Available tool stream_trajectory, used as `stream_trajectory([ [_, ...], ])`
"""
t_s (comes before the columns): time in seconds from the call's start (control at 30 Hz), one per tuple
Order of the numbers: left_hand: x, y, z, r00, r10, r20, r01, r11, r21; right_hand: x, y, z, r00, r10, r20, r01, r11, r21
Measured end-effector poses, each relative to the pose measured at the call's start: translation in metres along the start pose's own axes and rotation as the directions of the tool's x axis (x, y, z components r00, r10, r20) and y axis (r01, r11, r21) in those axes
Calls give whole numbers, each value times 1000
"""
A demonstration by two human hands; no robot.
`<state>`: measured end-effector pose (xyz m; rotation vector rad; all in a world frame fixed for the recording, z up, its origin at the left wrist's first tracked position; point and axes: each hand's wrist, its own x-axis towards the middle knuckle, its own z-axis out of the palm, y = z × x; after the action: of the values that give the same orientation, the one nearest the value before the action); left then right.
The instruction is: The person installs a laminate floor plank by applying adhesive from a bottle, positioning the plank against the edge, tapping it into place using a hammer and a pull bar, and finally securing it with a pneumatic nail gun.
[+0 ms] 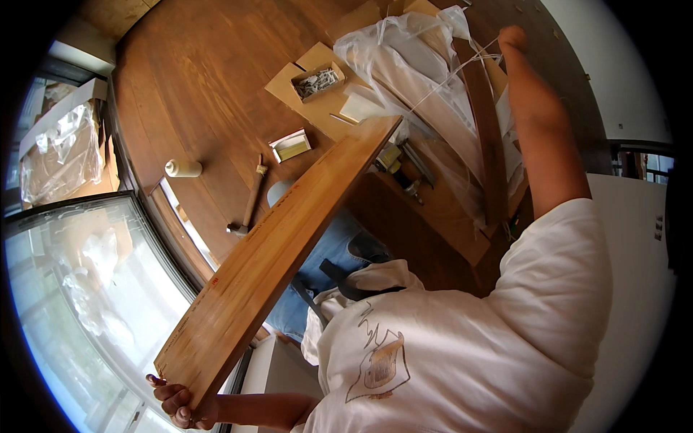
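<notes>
White shirt (476,339) is nearest, toward five o'clock. At seven o'clock the left hand (180,408) clamps one end of the wooden plank (274,249), which extends toward one o'clock, its long edge facing the hammer (254,195) at nine and wide brown floor (195,79) at ten; well apart, past one o'clock, the right hand (512,39) is closed on pale strands (442,87).

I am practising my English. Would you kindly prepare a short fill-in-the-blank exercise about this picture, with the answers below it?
1. The lower end of the wooden board is gripped by the person's ____ hand.
2. The striking tool with a wooden handle near the bottle is a ____.
3. The small open box of metal pieces rests on flat brown ____.
4. The colour of the jeans is ____.

Missing words: left; hammer; cardboard; blue.
</notes>
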<state>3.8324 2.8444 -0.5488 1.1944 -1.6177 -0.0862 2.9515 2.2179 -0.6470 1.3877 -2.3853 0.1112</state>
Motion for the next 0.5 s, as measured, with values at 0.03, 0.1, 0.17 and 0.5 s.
stream_trajectory([
  [0.03,-2,-2,-3,1000,-8,-27,9,1000,4,1,4,7,1000,26,6,-26,1000,1],
  [0.1,2,-2,-8,997,-27,-68,28,999,18,-7,9,20,996,80,33,-80,997,3],
  [0.17,2,-7,-10,998,-37,-56,38,999,10,0,29,30,991,90,102,-88,996,-17],
  [0.5,-11,-26,-17,978,-125,-165,151,976,156,-46,91,49,977,211,-7,-207,961,185],
])
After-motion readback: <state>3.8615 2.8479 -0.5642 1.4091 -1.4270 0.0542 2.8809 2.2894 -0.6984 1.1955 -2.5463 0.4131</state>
